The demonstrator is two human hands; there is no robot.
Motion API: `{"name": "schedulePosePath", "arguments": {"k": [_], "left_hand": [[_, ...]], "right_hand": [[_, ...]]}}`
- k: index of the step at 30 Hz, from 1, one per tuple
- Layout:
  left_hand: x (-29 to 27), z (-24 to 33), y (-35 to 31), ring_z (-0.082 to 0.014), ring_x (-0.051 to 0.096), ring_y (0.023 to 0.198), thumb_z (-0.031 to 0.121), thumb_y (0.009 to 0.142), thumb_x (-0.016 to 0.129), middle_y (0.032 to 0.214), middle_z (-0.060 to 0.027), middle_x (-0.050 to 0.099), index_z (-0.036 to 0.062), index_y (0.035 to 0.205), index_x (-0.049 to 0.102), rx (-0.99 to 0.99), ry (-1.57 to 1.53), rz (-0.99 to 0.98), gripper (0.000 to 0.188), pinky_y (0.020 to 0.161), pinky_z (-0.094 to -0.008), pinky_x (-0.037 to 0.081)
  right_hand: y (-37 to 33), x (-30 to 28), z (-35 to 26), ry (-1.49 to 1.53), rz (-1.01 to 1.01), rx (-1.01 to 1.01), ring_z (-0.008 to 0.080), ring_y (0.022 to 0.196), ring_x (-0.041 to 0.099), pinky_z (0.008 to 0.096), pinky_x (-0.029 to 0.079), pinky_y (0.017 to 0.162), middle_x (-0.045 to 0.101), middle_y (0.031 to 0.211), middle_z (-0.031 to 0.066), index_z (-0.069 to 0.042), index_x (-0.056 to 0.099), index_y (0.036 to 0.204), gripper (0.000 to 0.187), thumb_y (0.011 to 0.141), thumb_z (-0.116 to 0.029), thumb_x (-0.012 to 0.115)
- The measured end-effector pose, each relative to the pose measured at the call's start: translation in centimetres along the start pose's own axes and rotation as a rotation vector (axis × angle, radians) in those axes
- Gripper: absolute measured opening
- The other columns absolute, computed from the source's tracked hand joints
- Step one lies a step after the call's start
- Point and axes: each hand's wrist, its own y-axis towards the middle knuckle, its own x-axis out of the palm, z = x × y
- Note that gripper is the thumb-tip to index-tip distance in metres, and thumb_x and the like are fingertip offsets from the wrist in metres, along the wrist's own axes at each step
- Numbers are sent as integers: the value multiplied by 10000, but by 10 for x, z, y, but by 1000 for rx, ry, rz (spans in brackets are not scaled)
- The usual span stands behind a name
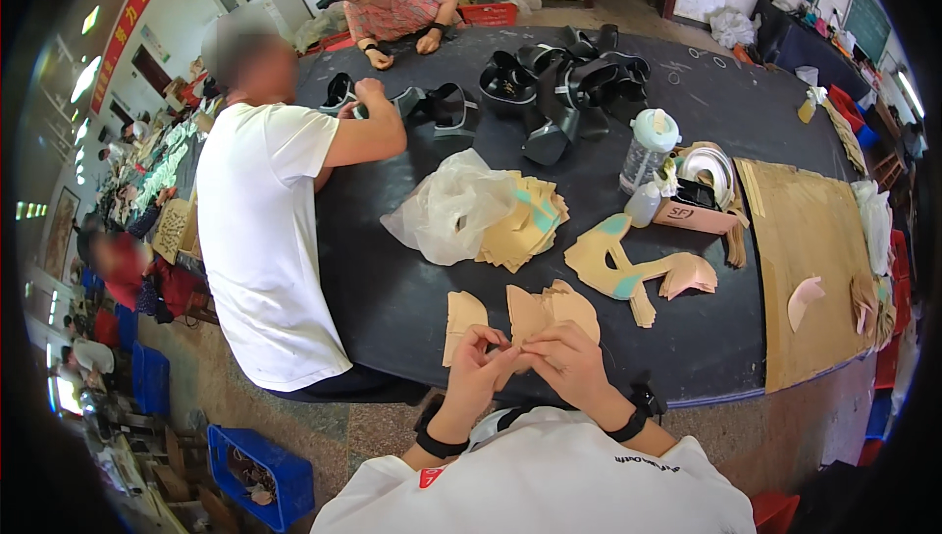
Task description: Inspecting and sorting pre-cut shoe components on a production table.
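Note:
Close to my body, at the table's near edge, both my hands pinch one small tan cut piece (507,361) between them. My left hand (474,367) closes on its left side, and my right hand (569,365) has its fingertips on the right side. The fingers cover much of the piece. Just beyond them lie tan curved pieces (564,306) in a overlapping group, with a smaller tan stack (464,321) to the left. Farther right are larger tan pieces with teal patches (601,244) and a pinkish fanned stack (687,274).
A clear plastic bag (453,205) lies by a stack of tan pieces (520,230). Behind stand a bottle (648,146), a carton (695,216) and black shoe uppers (564,87). Cardboard (800,230) covers the right side. Co-workers sit left (265,240) and opposite (402,4).

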Motion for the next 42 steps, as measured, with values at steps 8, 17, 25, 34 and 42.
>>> {"name": "schedulePosePath", "arguments": {"k": [8,17,25,34,42], "left_hand": [[12,12,7,-93,560,753,-56,803,577,896,-54,566,-16,1044,520,-221,-134,117,251,658,-184,471],[-16,4,17,-78,575,701,67,840,585,795,-48,637,-41,940,637,-2,193,-25,156,626,-189,452],[-101,-17,56,-95,594,654,135,830,616,746,-52,641,-61,861,623,-85,620,198,198,563,-222,464],[6,34,22,-89,495,555,280,910,473,662,-60,584,-34,841,627,-32,641,-299,357,482,-265,374],[44,35,26,-10,361,503,148,804,651,542,60,467,-14,665,622,-306,763,-480,215,434,-198,259]], "right_hand": [[-7,2,6,158,25,177,232,834,570,312,479,750,576,900,75,-31,620,805,173,655,-20,705],[-10,-11,15,969,36,614,132,764,550,230,449,689,559,824,54,4,588,746,131,677,84,665],[-15,-35,27,962,209,555,102,694,547,215,438,640,587,777,54,7,592,733,164,652,124,675],[-3,-52,8,466,-194,449,75,618,523,199,357,530,591,715,12,-61,694,817,172,657,-10,731],[-7,-51,2,169,-93,287,115,614,532,220,420,543,560,724,25,-101,695,906,205,708,-51,702]]}}
